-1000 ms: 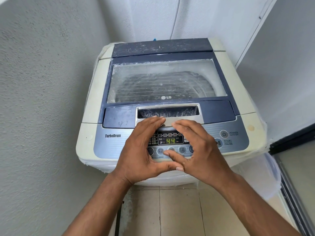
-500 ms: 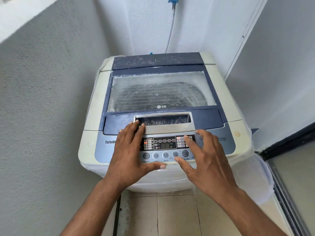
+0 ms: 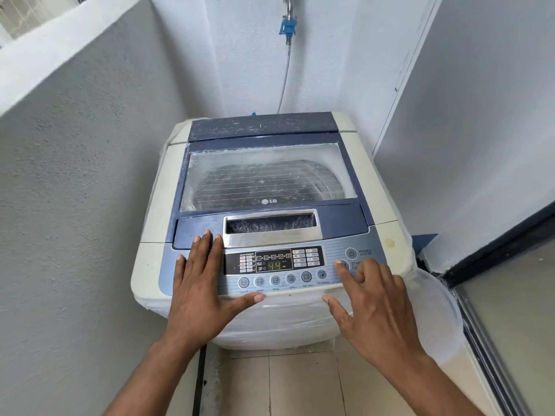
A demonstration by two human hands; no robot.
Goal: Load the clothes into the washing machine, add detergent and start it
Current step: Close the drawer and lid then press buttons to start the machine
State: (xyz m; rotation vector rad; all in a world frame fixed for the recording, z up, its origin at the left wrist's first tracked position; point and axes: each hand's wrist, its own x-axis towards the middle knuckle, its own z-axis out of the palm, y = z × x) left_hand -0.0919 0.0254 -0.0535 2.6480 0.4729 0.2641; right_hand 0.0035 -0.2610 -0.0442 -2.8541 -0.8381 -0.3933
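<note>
A top-loading washing machine (image 3: 156, 211), cream with a blue top, stands in a narrow corner with its glass lid (image 3: 267, 181) down. Dark laundry shows faintly through the glass. The control panel (image 3: 274, 264) is lit and its display reads 44. My left hand (image 3: 201, 283) lies flat on the panel's left end, fingers spread, thumb along the front edge. My right hand (image 3: 372, 304) hovers over the right end, its forefinger on the start/pause button (image 3: 345, 264). The power button (image 3: 350, 253) sits just above it. Neither hand holds anything.
Grey walls close in on the left and right. A white hose (image 3: 285, 73) with a blue tap fitting (image 3: 289, 27) runs down the back wall behind the machine. A dark-framed glass door (image 3: 495, 310) is at the right. The floor (image 3: 300, 382) below is tiled.
My hands have spread apart from the panel's middle: the left slid to the left end, the right moved onto the start/pause button. The camera view has tilted up.
</note>
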